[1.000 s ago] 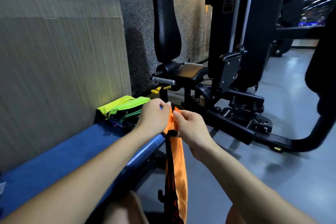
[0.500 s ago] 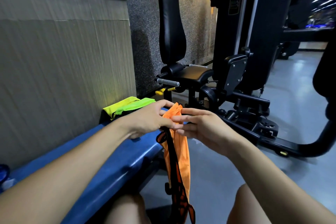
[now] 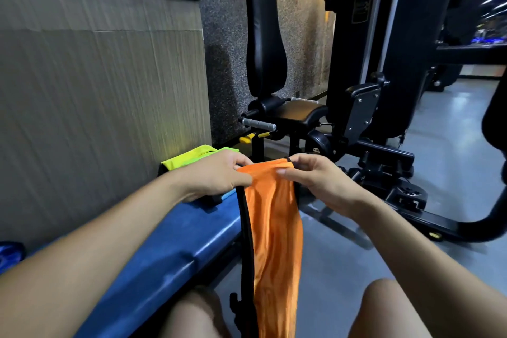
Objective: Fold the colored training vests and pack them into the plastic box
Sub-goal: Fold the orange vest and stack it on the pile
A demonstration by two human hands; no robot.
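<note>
An orange training vest (image 3: pixel 271 233) with black trim hangs down between my knees. My left hand (image 3: pixel 216 175) pinches its top left corner and my right hand (image 3: pixel 315 178) pinches its top right corner, so the top edge is stretched between them. Behind my left hand lies a pile of yellow and green vests (image 3: pixel 192 158) on the far end of the blue bench (image 3: pixel 170 250). My left hand hides most of that pile. No plastic box is in view.
A grey panelled wall (image 3: pixel 96 96) runs along the left of the bench. A black gym machine (image 3: pixel 356 107) with an upright padded seat back stands ahead, its base reaching across the grey floor (image 3: pixel 343 255) on the right. A blue object (image 3: pixel 9 251) shows at the left edge.
My hands have moved apart and spread the top edge of the orange vest, which was bunched between them before. The vest now hangs wider and flatter.
</note>
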